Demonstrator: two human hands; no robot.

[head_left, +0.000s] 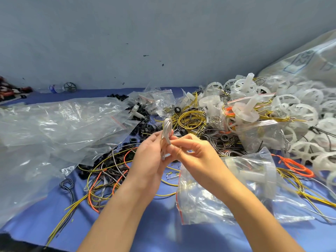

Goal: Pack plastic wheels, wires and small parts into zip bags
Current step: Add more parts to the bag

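Note:
My left hand (151, 157) and my right hand (192, 151) meet at the middle of the view, above the blue cloth (154, 224). Together they hold a folded bundle of grey-white wire (166, 131), whose loop sticks up above my fingers. My left fingers curl round its lower part, and my right fingers pinch its side. A clear zip bag (227, 190) with a red seal strip lies just right of my right wrist, with a translucent wheel part inside. Translucent plastic wheels (291, 113) are piled at the right. Yellow, orange and black wires (189, 120) lie tangled beyond and below my hands.
A heap of large clear plastic bags (54, 135) covers the left side. Small black rings (143, 128) are scattered behind my hands. More small zip bags (160, 99) lie at the back. A big sack (309, 57) leans at the far right. A water bottle (54, 88) lies by the wall.

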